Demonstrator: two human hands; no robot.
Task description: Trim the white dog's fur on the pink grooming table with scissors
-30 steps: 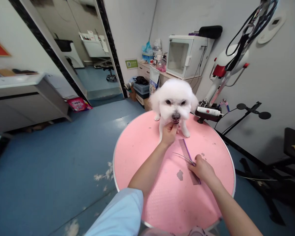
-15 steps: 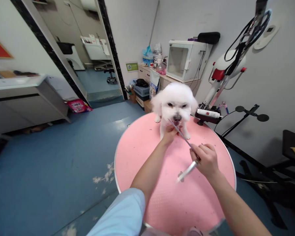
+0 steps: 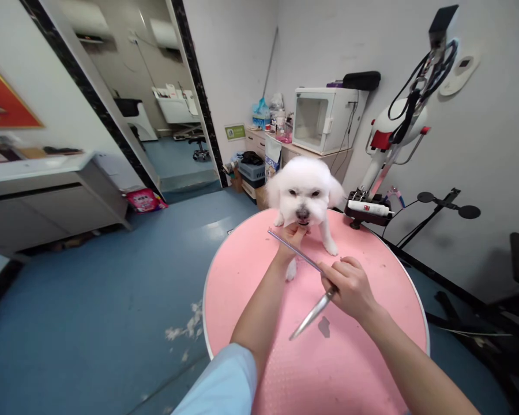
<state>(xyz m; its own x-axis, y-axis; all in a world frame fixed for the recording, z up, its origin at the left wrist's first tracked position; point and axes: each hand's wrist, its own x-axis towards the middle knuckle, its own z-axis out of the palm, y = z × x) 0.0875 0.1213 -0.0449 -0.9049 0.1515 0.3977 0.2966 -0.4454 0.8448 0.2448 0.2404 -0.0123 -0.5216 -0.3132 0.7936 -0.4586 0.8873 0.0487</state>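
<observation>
A fluffy white dog (image 3: 305, 187) faces me on the round pink grooming table (image 3: 242, 288), its mouth slightly parted. Under its chin, my left hand (image 3: 291, 235) is closed on the chin fur, with the fingers partly hidden. My right hand (image 3: 349, 285) grips two tools at once. One is a thin metal comb (image 3: 301, 254), which points up and left and passes in front of my left wrist. The other is a pair of scissors (image 3: 312, 317), with the silver blades pointing down and left above the tabletop and the handles hidden in my palm.
A grooming stand (image 3: 384, 144) with cables rises behind the table's right edge, a white tube (image 3: 367, 208) at its base. Behind the dog stands a white glass-door cabinet (image 3: 328, 118). Tufts of fur (image 3: 185, 325) lie on the blue floor at left.
The comb has moved away from the dog's muzzle, down and left across my left wrist. The dog's head sits slightly lower and further left in view. Both hands keep their holds.
</observation>
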